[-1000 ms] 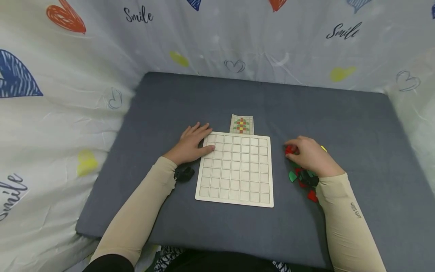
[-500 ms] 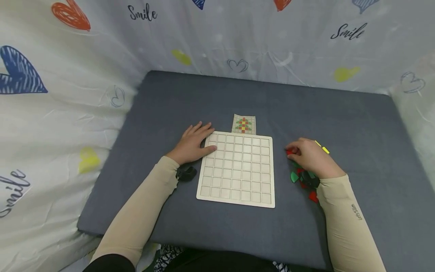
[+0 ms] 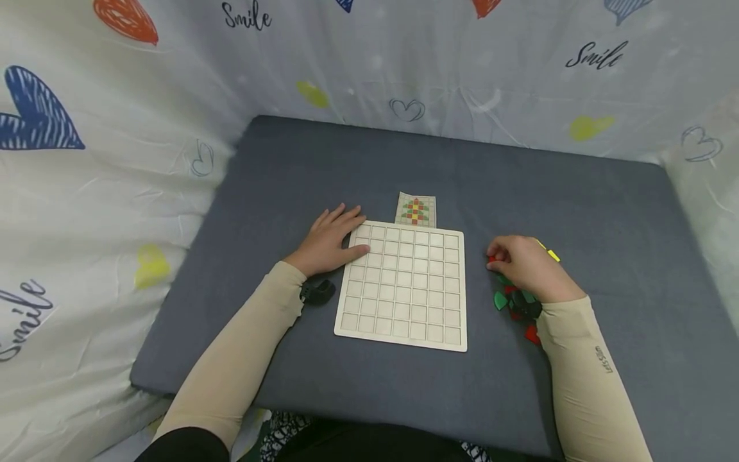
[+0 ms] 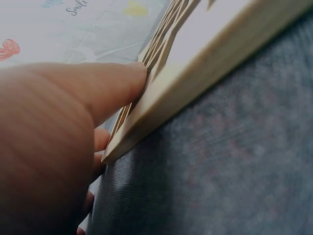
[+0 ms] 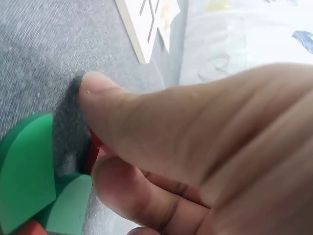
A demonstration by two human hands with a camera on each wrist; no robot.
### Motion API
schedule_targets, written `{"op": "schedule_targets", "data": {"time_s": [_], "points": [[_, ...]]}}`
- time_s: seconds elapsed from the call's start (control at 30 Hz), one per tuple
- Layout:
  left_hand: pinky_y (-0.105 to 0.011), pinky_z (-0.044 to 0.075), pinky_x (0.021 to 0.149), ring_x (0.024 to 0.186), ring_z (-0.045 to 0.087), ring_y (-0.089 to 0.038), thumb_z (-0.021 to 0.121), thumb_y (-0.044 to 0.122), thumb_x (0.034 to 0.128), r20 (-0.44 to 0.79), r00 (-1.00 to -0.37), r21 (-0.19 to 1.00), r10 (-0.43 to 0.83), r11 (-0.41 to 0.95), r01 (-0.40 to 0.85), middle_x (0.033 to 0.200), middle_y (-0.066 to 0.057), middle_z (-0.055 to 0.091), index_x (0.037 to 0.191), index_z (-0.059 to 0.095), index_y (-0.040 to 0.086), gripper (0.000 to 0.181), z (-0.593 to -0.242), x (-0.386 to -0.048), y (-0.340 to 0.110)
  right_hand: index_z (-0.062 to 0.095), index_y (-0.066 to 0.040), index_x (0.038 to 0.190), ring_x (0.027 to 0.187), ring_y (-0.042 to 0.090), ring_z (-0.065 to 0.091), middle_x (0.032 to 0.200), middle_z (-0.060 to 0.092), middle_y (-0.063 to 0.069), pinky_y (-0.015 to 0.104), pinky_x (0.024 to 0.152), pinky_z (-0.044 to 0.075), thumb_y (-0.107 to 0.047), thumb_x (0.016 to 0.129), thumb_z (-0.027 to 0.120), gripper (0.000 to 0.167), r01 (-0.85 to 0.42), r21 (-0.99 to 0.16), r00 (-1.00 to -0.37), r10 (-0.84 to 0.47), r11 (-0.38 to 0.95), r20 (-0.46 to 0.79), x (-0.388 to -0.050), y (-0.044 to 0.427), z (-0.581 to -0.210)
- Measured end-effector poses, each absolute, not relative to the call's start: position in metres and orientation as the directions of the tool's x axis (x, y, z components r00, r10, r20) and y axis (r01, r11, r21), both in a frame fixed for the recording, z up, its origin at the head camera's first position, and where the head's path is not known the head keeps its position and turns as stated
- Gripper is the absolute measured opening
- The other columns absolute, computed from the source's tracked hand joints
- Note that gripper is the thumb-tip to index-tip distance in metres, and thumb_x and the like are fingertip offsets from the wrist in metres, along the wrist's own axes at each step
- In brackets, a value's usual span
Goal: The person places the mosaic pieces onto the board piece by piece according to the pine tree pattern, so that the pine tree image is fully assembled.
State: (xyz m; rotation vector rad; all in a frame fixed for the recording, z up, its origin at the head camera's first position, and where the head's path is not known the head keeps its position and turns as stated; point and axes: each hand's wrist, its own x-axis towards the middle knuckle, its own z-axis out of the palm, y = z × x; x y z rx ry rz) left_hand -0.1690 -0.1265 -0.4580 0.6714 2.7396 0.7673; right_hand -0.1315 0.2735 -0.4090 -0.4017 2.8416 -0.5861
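A pale wooden grid board lies flat on the table. My left hand rests at its far left corner with fingers spread; the thumb lies over the board's edge in the left wrist view. To the board's right, my right hand has its thumb and fingers curled round a red piece, mostly hidden between them. Under and beside that hand lie green quarter-round pieces and red pieces. A small card with a coloured tree pattern sits at the board's far edge.
Two yellow pieces lie just beyond the right hand. The table has a dark grey cloth. A white printed curtain hangs behind it and along its left side. The right wrist camera covers part of the pile.
My right fingers have closed in, so less of the red piece shows. A second yellow piece has come into sight beside that hand. The left hand stays on the board.
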Motion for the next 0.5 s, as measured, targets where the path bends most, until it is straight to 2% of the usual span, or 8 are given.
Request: {"op": "schedule_targets", "data": {"time_s": [0.23, 0.5], "points": [[-0.05, -0.004, 0.132, 0.164, 0.008, -0.03, 0.061, 0.052, 0.1043, -0.084, -0.867, 0.539, 0.492, 0.754, 0.375, 0.174, -0.008, 0.024, 0.165, 0.038, 0.013, 0.076, -0.457, -0.17, -0.127, 0.07, -0.003, 0.097, 0.066, 0.019, 0.056, 0.076, 0.063, 0.005, 0.034, 0.061, 0.047, -0.004, 0.095, 0.078, 0.008, -0.248, -0.439, -0.937, -0.329, 0.863, -0.118, -0.133, 0.267, -0.403], [-0.05, -0.003, 0.132, 0.164, 0.009, -0.03, 0.063, 0.053, 0.1031, -0.084, -0.87, 0.534, 0.485, 0.759, 0.371, 0.174, -0.008, 0.025, 0.164, 0.04, 0.014, 0.076, -0.458, -0.169, -0.127, 0.073, -0.001, 0.104, 0.072, 0.022, 0.058, 0.083, 0.066, 0.008, 0.039, 0.066, 0.049, -0.005, 0.097, 0.074, 0.009, -0.289, -0.422, -0.926, -0.363, 0.859, -0.106, -0.149, 0.243, -0.393]]}}
